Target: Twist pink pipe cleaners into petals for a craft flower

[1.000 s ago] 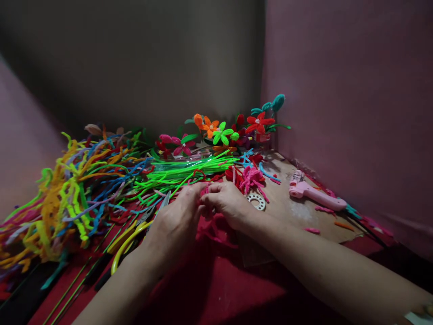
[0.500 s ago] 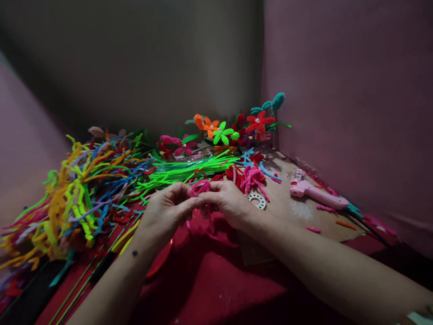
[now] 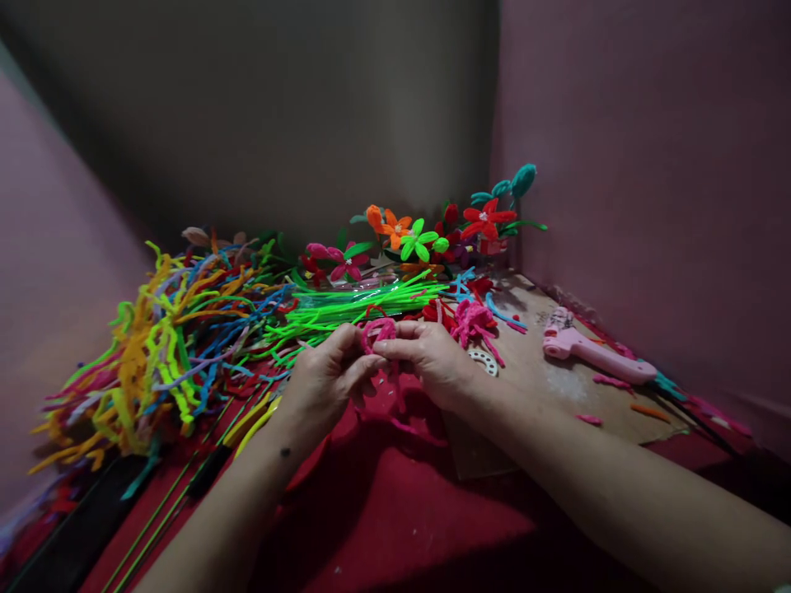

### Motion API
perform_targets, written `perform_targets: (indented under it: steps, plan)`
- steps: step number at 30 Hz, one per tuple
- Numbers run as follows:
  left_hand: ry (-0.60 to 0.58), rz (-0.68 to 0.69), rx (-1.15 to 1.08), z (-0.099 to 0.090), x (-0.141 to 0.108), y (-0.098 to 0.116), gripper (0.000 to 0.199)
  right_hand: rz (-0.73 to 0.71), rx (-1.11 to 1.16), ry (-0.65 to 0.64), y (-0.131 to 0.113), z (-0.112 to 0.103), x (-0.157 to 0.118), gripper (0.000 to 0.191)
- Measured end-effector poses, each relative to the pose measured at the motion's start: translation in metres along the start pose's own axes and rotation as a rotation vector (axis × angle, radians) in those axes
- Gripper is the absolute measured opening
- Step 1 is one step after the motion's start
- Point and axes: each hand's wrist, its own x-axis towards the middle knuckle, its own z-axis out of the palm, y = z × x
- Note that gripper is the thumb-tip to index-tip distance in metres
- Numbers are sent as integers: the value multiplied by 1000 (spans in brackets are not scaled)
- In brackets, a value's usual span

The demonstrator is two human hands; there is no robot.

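Note:
Between my two hands is a looped pink pipe cleaner (image 3: 379, 330), its loose ends hanging down toward the red surface. My left hand (image 3: 330, 375) grips it from the left with thumb and fingers closed. From the right, my right hand (image 3: 429, 358) pinches the same loops. Just beyond the right hand lies a bunch of bent pink pipe cleaners (image 3: 473, 323). A white ring with holes (image 3: 484, 362) sits beside the right wrist. Bright green pipe cleaners (image 3: 364, 306) lie in a bundle behind the hands.
A large heap of multicoloured pipe cleaners (image 3: 179, 338) spreads on the left. Finished pipe-cleaner flowers (image 3: 397, 230) stand along the back. A pink glue gun (image 3: 596, 356) rests on cardboard (image 3: 556, 391) at the right, near the wall. Yellow-handled scissors (image 3: 250, 424) lie by the left forearm.
The view has shifted, so everything appears slightly further right. Left fingers have bent and shifted a little around the pink loops; both hands still hold them.

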Motion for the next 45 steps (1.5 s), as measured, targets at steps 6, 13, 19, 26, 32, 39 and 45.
perform_targets:
  steps: [6, 13, 19, 26, 32, 39, 45]
  plan:
    - [-178, -90, -119, -3, 1, -2, 41, 52, 109, 3, 7, -2, 3, 13]
    - [-278, -239, -184, -2, 0, 1, 62, 153, 41, 34, 2, 1, -1, 11]
    - [-327, -149, -359, -9, 2, 2, 43, 213, 103, -31, -7, 1, 0, 5]
    - [-298, -158, -464, -8, 3, -1, 37, 181, 82, -48, -8, -1, 0, 8]
    - [-234, -236, -478, -6, 4, -1, 46, 229, 62, -25, -12, 1, -2, 3]
    - [-203, -370, -434, -4, 3, 0, 52, 244, 70, 47, -9, 3, -3, 7]
    - [-254, -330, -340, -4, 2, 4, 57, 296, 225, 60, -8, 1, 0, 14]
